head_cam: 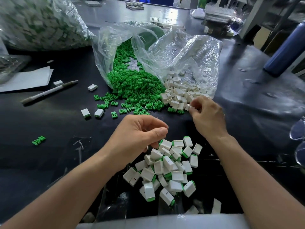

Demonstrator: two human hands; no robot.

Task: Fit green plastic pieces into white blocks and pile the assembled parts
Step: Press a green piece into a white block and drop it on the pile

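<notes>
Head view: the right hand (208, 116) pinches 1 white block (187, 107) between thumb and fingertips (197, 104), at the near edge of the heap of white blocks (178, 93) spilling from a clear plastic bag (181, 52). Just left of that heap lies the heap of green pieces (132, 86). The left hand (137, 134) hangs curled, thumb against forefinger, over the pile of assembled parts (170, 167); I cannot tell if it holds anything. 2 more assembled parts (92, 112) and a pen (49, 92) lie further left on the black table (49, 123).
</notes>
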